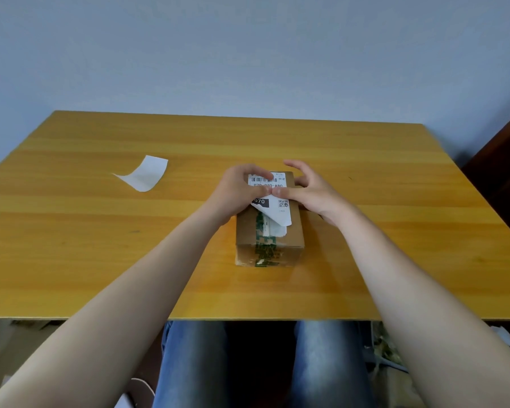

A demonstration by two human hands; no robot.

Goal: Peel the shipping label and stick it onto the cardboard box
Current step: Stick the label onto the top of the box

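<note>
On the yellow table (100, 231), the shipping label (277, 198) is pressed onto the cardboard box (270, 245) by left hand (237, 191) and right hand (312, 189), fingers closed on it; its curled near edge could be creased.

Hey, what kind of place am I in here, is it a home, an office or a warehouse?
Probably a plain room at home or a small office: one wooden table against a bare wall, with only a cardboard box.

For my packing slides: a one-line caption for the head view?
Both hands, left hand and right hand, press a shipping label onto a cardboard box; its near end still curls up.
</note>
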